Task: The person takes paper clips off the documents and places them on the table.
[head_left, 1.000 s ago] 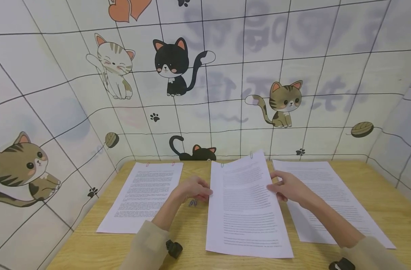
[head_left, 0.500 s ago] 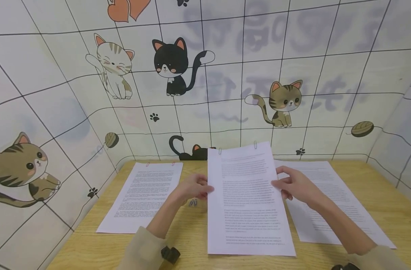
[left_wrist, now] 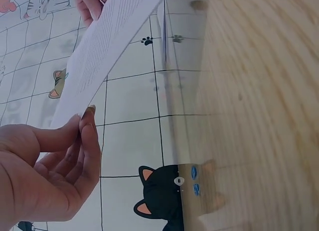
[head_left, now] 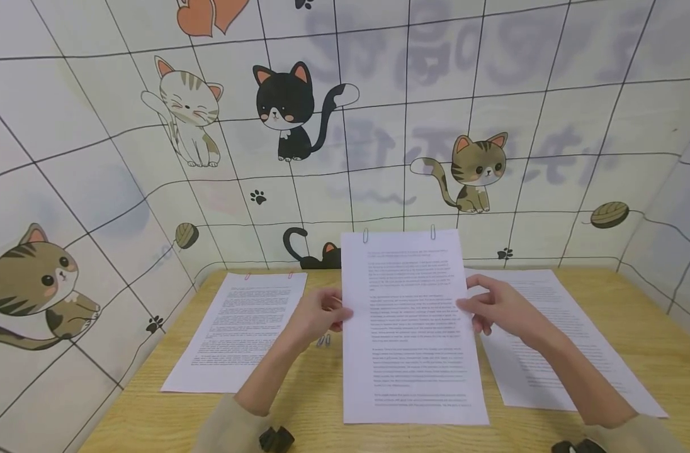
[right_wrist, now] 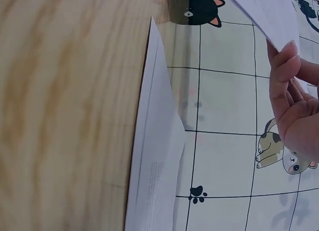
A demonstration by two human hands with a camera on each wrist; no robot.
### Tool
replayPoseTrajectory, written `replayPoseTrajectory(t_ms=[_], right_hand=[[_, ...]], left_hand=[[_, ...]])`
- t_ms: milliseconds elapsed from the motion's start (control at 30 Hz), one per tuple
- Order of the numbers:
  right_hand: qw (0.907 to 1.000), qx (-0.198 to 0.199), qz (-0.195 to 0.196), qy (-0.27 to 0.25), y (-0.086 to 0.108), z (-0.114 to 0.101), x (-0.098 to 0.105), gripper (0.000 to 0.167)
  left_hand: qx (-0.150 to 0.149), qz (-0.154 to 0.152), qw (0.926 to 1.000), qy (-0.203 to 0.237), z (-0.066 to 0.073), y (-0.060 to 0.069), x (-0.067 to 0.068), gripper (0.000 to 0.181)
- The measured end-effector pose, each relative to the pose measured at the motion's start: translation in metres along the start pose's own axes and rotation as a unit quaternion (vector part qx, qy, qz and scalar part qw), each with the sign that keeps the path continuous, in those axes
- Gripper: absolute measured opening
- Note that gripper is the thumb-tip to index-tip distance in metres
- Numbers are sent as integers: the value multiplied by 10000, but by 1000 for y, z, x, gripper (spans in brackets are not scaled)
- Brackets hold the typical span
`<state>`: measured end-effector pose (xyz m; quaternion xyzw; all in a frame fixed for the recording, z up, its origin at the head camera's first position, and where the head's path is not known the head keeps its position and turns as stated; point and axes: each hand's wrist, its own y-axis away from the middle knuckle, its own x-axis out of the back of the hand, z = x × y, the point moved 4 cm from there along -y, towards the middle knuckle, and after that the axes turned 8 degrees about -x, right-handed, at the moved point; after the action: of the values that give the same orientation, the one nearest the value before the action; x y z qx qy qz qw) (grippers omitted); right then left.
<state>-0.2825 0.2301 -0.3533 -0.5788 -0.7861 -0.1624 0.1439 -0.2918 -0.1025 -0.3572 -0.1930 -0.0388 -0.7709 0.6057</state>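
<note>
Since half a second ago in the head view, the clipped paper (head_left: pixel 410 327) has come up a little higher, and its top edge, which slanted up to the right, is now almost level. A second ago that top edge was bent and wavy. This seems to mean that the paper is now being held up straight, with its words facing the person.

The clipped paper is in the middle of the frame, low down, between the two hands. The left hand (head_left: pixel 318 314) pinches its left side with thumb and fingers. The right hand (head_left: pixel 495 308) pinches its right side in the same way. Each grip is a bit above halfway up the paper. Two paper clips (head_left: pixel 365 235) sit on the top edge, well above both hands. I cannot tell if the bottom edge touches the surface (head_left: pixel 311 402).

More paper with red clips (head_left: pixel 243 327) lies at the lower left, and another paper (head_left: pixel 549 340) lies at the lower right. Small loose clips (head_left: pixel 324 340) lie just under the left hand.
</note>
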Motion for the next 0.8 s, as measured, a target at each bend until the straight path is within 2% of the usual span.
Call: replayPoseTrajectory(t_ms=[200,500,667,800], right_hand=[[9997,143,-212,-9,-3,-3,1,40],[9965,584,-499,335,-2,-4,2,33],[9960,659,-365,472,0,-6,3,25],[9963,645,-222,527,1,-6,3,26]], left_hand=[[-297,213,9986,-376,8,4,3,14],[-471,135,9981,-367,8,6,4,12],[-449,96,9985,-292,9,7,4,13],[-479,31,9984,-285,10,7,5,11]])
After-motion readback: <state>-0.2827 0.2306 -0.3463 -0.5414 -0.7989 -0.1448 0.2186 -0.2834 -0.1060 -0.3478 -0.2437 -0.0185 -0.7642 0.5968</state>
